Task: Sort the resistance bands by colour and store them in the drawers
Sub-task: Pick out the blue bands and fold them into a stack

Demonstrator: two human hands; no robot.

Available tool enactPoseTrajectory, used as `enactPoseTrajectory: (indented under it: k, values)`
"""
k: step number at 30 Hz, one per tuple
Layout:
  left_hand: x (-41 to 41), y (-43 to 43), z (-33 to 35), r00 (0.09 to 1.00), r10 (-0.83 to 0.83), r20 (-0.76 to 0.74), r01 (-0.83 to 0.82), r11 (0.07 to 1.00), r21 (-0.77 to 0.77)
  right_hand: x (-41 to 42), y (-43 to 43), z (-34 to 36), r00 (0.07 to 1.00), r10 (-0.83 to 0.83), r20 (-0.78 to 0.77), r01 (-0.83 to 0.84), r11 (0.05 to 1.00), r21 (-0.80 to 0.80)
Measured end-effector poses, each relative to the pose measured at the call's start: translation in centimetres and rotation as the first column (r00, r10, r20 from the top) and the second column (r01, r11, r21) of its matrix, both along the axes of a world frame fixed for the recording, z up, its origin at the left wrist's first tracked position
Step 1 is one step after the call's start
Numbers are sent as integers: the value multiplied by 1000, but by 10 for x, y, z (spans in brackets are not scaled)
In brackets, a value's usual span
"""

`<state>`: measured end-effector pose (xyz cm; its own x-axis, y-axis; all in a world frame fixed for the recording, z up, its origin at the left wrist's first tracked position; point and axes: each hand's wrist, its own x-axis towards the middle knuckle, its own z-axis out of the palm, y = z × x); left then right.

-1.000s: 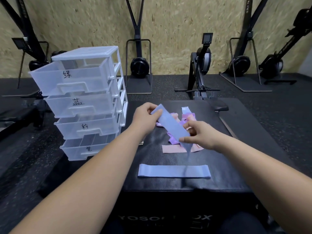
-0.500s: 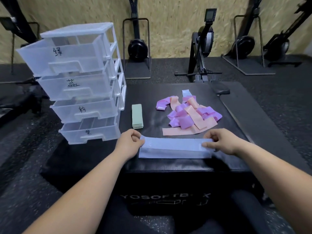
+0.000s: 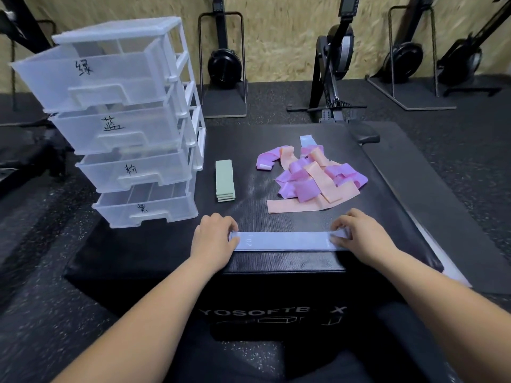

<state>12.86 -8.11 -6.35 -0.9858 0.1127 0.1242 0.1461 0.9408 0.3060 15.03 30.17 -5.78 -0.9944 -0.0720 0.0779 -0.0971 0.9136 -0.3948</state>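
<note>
The left hand [image 3: 214, 239] and the right hand [image 3: 362, 236] each pinch one end of the blue band [image 3: 282, 241]. It lies flat at the near edge of the black box [image 3: 276, 217]. Farther back sit a green stack [image 3: 225, 180] and a purple and pink pile [image 3: 312, 178]. The drawers [image 3: 124, 120] stand far left.

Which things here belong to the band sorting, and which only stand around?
Job: blue band, held by left hand and right hand; green stack; mixed pile; drawer unit; soft box under them.
Lying about: exercise machines by the wall; black seat pad.
</note>
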Motion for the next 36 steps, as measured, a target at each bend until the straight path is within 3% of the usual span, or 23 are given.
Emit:
enactPoseTrajectory:
  k: [9, 12, 14, 28, 36]
  values:
    - [-12, -11, 17, 954, -258, 154, 229, 956, 184, -7, 15, 10, 972, 224, 69, -230, 968, 96]
    - [-14, -15, 20, 911, -342, 229, 329, 940, 94, -6, 9, 13, 955, 267, 129, -285, 947, 148]
    - [-15, -17, 20, 908, -343, 240, 346, 938, 32, -7, 5, 14, 955, 258, 148, -281, 945, 166]
    - [-29, -10, 28, 891, -355, 283, 353, 934, 61, -18, 2, 22, 944, 270, 189, -307, 929, 205]
    - [-86, 44, 44, 915, -365, 171, 349, 930, 119, -82, 1, 42, 982, 181, 46, -185, 978, 94]
